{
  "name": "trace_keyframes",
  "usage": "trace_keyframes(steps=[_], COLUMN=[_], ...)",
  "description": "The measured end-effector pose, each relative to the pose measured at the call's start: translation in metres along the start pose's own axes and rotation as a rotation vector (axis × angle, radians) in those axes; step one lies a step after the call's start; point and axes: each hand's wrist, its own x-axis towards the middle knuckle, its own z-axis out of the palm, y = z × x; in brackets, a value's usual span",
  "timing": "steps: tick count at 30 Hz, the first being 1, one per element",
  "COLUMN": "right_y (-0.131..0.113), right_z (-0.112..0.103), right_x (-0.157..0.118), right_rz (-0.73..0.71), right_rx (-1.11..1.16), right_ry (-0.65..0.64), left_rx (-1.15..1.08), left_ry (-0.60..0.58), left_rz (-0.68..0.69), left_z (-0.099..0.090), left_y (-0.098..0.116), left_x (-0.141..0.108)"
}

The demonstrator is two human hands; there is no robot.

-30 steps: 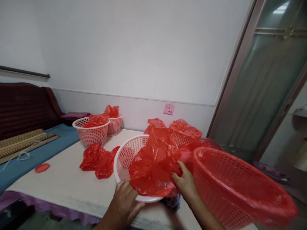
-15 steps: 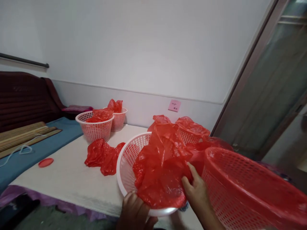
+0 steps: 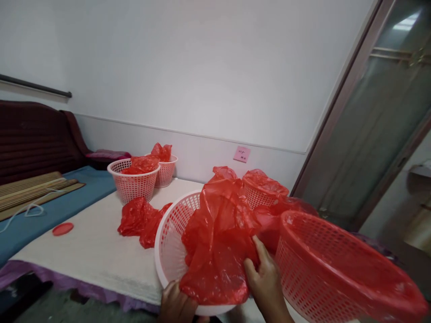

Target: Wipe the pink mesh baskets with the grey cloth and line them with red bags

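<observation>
A white plastic basket [image 3: 170, 251] with perforated sides tilts toward me at the table's front edge. A crumpled red plastic bag [image 3: 218, 251] bulges out of it and lies over its near right rim. My left hand [image 3: 178, 303] is closed on the near left rim, fingers over the top beside the bag's edge. On the right side, my right hand [image 3: 267, 278] grips the bag between thumb and fingers; the rim under it is hidden by the bag.
Right of my hand stands a large basket [image 3: 313, 269] lined with red plastic. Behind are more bag-covered baskets [image 3: 261, 190]. Two pale baskets [image 3: 134, 186] holding red bags, a loose red bag [image 3: 141, 220] and a red disc [image 3: 63, 229] occupy the table's left. A wall rises behind.
The white basket, the bag and both my hands sit slightly further left and lower in view. The bag's near part hangs a little lower over the rim.
</observation>
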Motion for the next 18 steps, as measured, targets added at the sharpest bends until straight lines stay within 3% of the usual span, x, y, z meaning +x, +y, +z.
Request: trace_keyframes(steps=[8, 11, 18], right_y=[0.03, 0.035, 0.026], right_z=[-0.014, -0.021, -0.029], right_x=[-0.006, -0.011, -0.031], right_rz=[0.171, 0.208, 0.251], right_rx=[0.143, 0.176, 0.305], right_ry=[-0.019, -0.039, -0.073], left_rx=[0.029, 0.009, -0.208], left_ry=[-0.049, -0.082, -0.208], left_rz=[0.02, 0.041, 0.005], left_z=[0.01, 0.009, -0.024], left_y=[0.028, 0.029, 0.015], left_x=[0.006, 0.011, 0.038])
